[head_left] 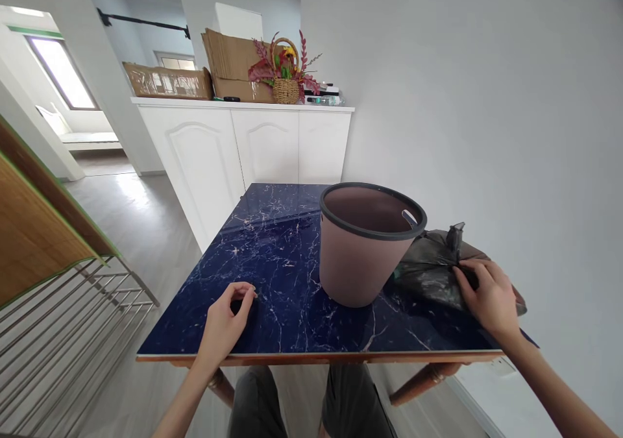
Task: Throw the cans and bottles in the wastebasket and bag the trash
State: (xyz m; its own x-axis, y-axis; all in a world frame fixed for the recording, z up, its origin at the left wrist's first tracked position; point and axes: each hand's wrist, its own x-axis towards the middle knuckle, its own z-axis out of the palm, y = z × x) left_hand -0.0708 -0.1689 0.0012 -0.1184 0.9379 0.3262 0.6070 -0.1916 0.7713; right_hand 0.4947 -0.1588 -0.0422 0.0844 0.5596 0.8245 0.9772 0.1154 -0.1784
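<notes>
A dusty-pink trash can (357, 266) with a dark rim and a handle slot stands upright on the blue marbled table (272, 250). To its right lies a black plastic bag (433, 269), its top gathered into a knot. My right hand (491, 295) is closed on the bag beside that knot, thumb and fingers pinching the plastic; what the bag contains is hidden. Left of the can, my left hand (228, 318) is at the table's surface near the front edge. Its thumb and index fingertips meet in a ring, and no object shows between them.
Behind the table, a white cabinet (265, 143) carries cardboard boxes (168, 82) and a flower basket (286, 91). A grey wall (462, 100) runs along the right. On the left is a wooden piece with a metal rack (73, 334). My knees are below the front edge.
</notes>
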